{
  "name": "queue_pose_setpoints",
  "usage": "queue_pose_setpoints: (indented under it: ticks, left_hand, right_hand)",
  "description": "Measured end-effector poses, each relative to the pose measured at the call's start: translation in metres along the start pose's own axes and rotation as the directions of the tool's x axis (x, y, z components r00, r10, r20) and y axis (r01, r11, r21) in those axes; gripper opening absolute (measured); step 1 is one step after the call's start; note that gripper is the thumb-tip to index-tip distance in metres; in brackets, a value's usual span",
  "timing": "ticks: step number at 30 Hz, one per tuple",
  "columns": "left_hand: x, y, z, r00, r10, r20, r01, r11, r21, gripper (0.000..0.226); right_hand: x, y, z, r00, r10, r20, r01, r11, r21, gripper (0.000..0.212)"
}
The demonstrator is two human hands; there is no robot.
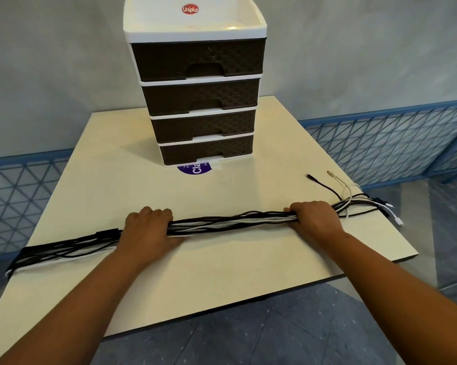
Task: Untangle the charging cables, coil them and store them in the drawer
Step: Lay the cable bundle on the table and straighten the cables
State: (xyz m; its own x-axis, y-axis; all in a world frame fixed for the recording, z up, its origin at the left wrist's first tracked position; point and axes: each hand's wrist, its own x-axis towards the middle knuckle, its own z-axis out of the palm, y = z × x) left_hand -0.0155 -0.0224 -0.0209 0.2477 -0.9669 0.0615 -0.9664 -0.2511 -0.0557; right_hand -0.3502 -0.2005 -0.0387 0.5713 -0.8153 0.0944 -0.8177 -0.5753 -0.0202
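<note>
Charging cables (pixel 232 222), black and white ones bunched into one long bundle, are laid across the lower middle of the frame on a cream table (pixel 132 143), running from the lower left edge to the right edge. The exact number of cables cannot be told, since the strands overlap. The bundle is gripped at two places: the left hand (pixel 149 227) is closed around it left of centre, and the right hand (pixel 314 217) is closed around it right of centre, fingers curled over the strands in both cases. At the right end, loose plug ends are fanned out on the table, among them one black tip (pixel 309 176) and one pale tip (pixel 330 172) pointing toward the upper part of the frame. One drawer unit (pixel 198 83) is seen standing at the top centre, well apart from the bundle, with four dark drawers, all shut, and a white tray top bearing a red label. A purple sticker (pixel 194 167) is partly covered by its base. Blue mesh fencing (pixel 385 143) is seen behind the table on both sides.
</note>
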Motion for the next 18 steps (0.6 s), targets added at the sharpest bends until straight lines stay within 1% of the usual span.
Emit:
queue_pose_setpoints:
  ticks: [1,3,4,5,7,9,10,11,13,14,15,18]
  left_hand:
    - [0.002,0.000,-0.010,0.994,0.000,0.107,-0.003,1.000,0.029,0.075]
    - [0.006,0.008,-0.031,0.950,0.003,0.311,-0.026,0.997,0.070,0.109]
    - [0.009,0.021,-0.042,0.932,0.019,0.361,-0.048,0.996,0.072,0.119]
    - [0.012,0.037,-0.050,0.928,0.055,0.368,-0.074,0.997,0.038,0.123]
    - [0.020,0.084,-0.058,0.945,0.149,0.292,-0.130,0.988,-0.084,0.113]
    - [0.028,0.140,-0.050,0.953,0.228,0.199,-0.195,0.966,-0.171,0.093]
    - [0.031,0.165,-0.041,0.958,0.240,0.159,-0.210,0.961,-0.180,0.082]
    - [0.036,0.189,-0.029,0.967,0.230,0.113,-0.208,0.962,-0.179,0.071]
    - [0.045,0.217,-0.007,0.988,0.153,0.001,-0.150,0.970,-0.190,0.044]
    - [0.049,0.223,0.001,0.992,0.108,-0.058,-0.118,0.971,-0.206,0.029]
    - [0.051,0.225,0.007,0.990,0.088,-0.114,-0.111,0.970,-0.215,0.020]
    - [0.060,0.228,0.018,0.982,0.068,-0.176,-0.103,0.975,-0.198,0.025]
  right_hand:
    - [0.001,0.001,-0.001,1.000,-0.004,0.007,0.004,1.000,0.007,0.030]
    - [0.001,0.002,-0.001,1.000,-0.015,0.011,0.015,1.000,0.019,0.030]
    - [0.001,0.002,0.000,1.000,-0.023,0.006,0.023,0.999,0.025,0.029]
    - [0.001,0.002,0.001,0.999,-0.032,-0.007,0.032,0.999,0.036,0.029]
    - [0.000,0.004,0.002,0.997,-0.059,-0.045,0.062,0.996,0.063,0.027]
    - [0.002,0.006,0.004,0.994,-0.094,-0.064,0.098,0.992,0.078,0.025]
    - [0.004,0.005,0.006,0.992,-0.109,-0.071,0.115,0.990,0.084,0.024]
    - [0.005,0.006,0.006,0.990,-0.122,-0.070,0.128,0.988,0.089,0.023]
    - [0.007,0.008,0.009,0.985,-0.147,-0.086,0.154,0.985,0.077,0.021]
    - [0.008,0.009,0.009,0.982,-0.161,-0.098,0.168,0.983,0.072,0.021]
    - [0.009,0.009,0.009,0.981,-0.173,-0.090,0.180,0.981,0.071,0.022]
    - [0.012,0.014,0.013,0.973,-0.217,-0.080,0.221,0.974,0.041,0.022]
